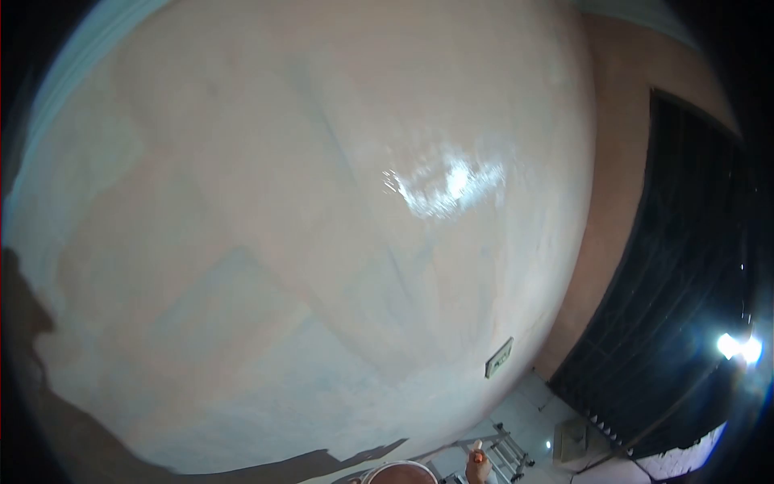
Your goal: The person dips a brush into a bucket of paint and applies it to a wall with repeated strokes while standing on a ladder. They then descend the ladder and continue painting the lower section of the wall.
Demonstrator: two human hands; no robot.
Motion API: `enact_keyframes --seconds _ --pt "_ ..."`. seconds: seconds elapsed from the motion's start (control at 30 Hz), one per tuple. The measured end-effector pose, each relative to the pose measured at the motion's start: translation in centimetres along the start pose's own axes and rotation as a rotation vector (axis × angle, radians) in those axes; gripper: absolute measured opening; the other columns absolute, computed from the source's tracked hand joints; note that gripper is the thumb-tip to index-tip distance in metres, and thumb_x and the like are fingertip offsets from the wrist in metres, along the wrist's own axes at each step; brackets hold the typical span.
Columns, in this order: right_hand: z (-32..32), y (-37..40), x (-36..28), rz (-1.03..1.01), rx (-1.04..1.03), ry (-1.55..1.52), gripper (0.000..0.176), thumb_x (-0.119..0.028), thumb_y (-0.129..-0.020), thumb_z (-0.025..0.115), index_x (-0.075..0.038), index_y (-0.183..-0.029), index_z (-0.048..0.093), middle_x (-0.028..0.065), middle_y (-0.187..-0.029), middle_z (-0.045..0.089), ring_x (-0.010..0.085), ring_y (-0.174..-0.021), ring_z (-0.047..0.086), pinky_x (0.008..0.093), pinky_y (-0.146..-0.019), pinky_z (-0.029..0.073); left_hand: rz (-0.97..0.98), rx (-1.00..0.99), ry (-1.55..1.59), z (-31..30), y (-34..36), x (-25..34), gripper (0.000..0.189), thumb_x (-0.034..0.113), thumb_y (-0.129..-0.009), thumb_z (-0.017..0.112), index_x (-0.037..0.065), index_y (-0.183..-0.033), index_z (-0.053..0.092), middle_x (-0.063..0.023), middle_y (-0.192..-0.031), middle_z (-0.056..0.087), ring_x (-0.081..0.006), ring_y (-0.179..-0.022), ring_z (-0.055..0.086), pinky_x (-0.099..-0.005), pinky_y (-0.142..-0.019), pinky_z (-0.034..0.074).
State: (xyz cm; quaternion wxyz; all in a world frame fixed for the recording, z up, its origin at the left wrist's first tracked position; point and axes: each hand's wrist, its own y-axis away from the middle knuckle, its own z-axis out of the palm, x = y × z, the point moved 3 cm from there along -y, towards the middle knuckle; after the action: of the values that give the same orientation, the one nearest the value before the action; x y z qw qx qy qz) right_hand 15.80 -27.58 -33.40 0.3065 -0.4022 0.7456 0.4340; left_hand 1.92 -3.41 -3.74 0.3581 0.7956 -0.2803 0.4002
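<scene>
At the bottom edge, right of the middle, my right hand (477, 470) is closed around a small orange-and-white handle-like thing (479, 453); its kind is too small to make out. Left of this hand stands a round bucket (401, 464), partly cut off by the frame, with reddish-brown contents. My left hand is out of the picture. A large wall (266, 185) fills most of the view, with patchy peach and pale bluish areas and a wet-looking glare right of the middle.
A wall socket or switch plate (499, 358) sits low on the wall. A metal ladder (509, 456) is beyond my right hand. Farther right are a dark shutter-like panel (661, 242), a bright twin lamp (738, 348) on a pole, and a boxlike object (571, 440) on the tiled floor.
</scene>
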Motion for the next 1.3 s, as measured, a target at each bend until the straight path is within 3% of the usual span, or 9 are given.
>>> enact_keyframes --seconds 0.1,0.13,0.2,0.37,0.43,0.5,0.63,0.8,1.3 --pt "-0.9 0.4 -0.5 -0.086 -0.016 0.112 0.027 -0.031 -0.081 0.067 -0.012 -0.099 0.065 0.0193 -0.086 0.065 0.0385 -0.082 0.062 0.0449 -0.072 0.048 0.094 -0.024 -0.191 0.4 -0.6 -0.3 0.022 0.012 -0.081 0.054 -0.002 -0.098 0.053 -0.0089 -0.071 0.055 -0.0215 -0.054 0.061 -0.0345 -0.046 0.049" --pt "-0.6 0.2 -0.2 -0.113 -0.038 0.161 0.028 -0.03 -0.081 0.068 -0.013 -0.102 0.064 0.0187 -0.087 0.065 0.0389 -0.082 0.061 0.045 -0.072 0.048 0.095 -0.118 -0.273 0.2 -1.2 -1.8 0.041 0.013 -0.081 0.054 -0.002 -0.118 0.048 -0.0132 -0.076 0.055 -0.0242 -0.058 0.062 -0.0418 -0.053 0.056" --pt "0.3 -0.4 1.0 -0.243 -0.067 0.248 0.028 -0.029 -0.082 0.066 -0.015 -0.106 0.063 0.0179 -0.088 0.064 0.0387 -0.081 0.061 0.0464 -0.07 0.048 -0.149 -0.123 -0.091 0.7 -1.5 -0.7 0.028 0.01 -0.07 0.067 -0.002 -0.093 0.06 -0.0033 -0.074 0.06 -0.0122 -0.065 0.057 -0.028 -0.058 0.047" --pt "1.5 0.0 2.0 -0.272 -0.116 0.274 0.024 -0.027 -0.086 0.061 -0.014 -0.107 0.061 0.0169 -0.088 0.062 0.0386 -0.083 0.06 0.047 -0.071 0.047 -0.07 -0.154 -0.19 1.2 -1.5 -1.1 0.015 0.005 -0.071 0.063 0.0 -0.084 0.057 -0.0031 -0.071 0.057 -0.0108 -0.062 0.053 -0.0279 -0.056 0.045" --pt "2.4 0.1 2.6 -0.26 -0.151 0.285 0.024 -0.025 -0.086 0.061 -0.014 -0.108 0.06 0.017 -0.091 0.061 0.0388 -0.084 0.06 0.0468 -0.07 0.048 -0.272 -0.171 -0.1 2.3 -1.2 1.1 0.015 0.003 -0.07 0.061 0.0 -0.085 0.057 -0.0029 -0.073 0.058 -0.011 -0.063 0.054 -0.0268 -0.058 0.045" --pt "3.5 0.4 3.6 -0.242 -0.118 0.267 0.025 -0.023 -0.087 0.06 -0.014 -0.11 0.059 0.0166 -0.095 0.06 0.0386 -0.084 0.06 0.0463 -0.07 0.048 -0.139 -0.158 -0.063 2.7 -1.5 1.1 0.011 0.003 -0.073 0.061 0.002 -0.076 0.051 -0.0024 -0.066 0.054 -0.0093 -0.053 0.053 -0.0247 -0.045 0.045" --pt "4.4 1.3 5.8 -0.159 -0.105 0.297 0.028 -0.02 -0.087 0.059 -0.012 -0.114 0.056 0.0161 -0.103 0.059 0.0379 -0.088 0.06 0.0461 -0.071 0.048 -0.116 -0.146 -0.075 1.7 -2.1 -1.5 0.012 0.002 -0.072 0.062 0.002 -0.076 0.051 -0.002 -0.066 0.053 -0.0097 -0.054 0.053 -0.025 -0.05 0.044" --pt "3.9 0.3 9.6 -0.102 -0.003 0.294 0.028 -0.02 -0.089 0.058 -0.012 -0.115 0.056 0.0145 -0.106 0.058 0.0382 -0.091 0.06 0.046 -0.072 0.049 -0.144 -0.133 0.039 2.7 -3.8 -3.2 0.017 -0.001 -0.071 0.059 -0.001 -0.087 0.055 -0.0047 -0.082 0.06 -0.0111 -0.075 0.057 -0.025 -0.07 0.044" --pt "4.3 1.3 18.8 0.026 -0.013 0.316 0.028 -0.023 -0.091 0.056 -0.016 -0.118 0.054 0.0134 -0.11 0.058 0.0388 -0.091 0.061 0.0473 -0.072 0.048 -0.153 -0.144 0.034 5.6 -8.6 -10.7 0.036 -0.001 -0.069 0.056 -0.003 -0.105 0.054 -0.0104 -0.102 0.06 -0.0184 -0.094 0.057 -0.0306 -0.09 0.042"
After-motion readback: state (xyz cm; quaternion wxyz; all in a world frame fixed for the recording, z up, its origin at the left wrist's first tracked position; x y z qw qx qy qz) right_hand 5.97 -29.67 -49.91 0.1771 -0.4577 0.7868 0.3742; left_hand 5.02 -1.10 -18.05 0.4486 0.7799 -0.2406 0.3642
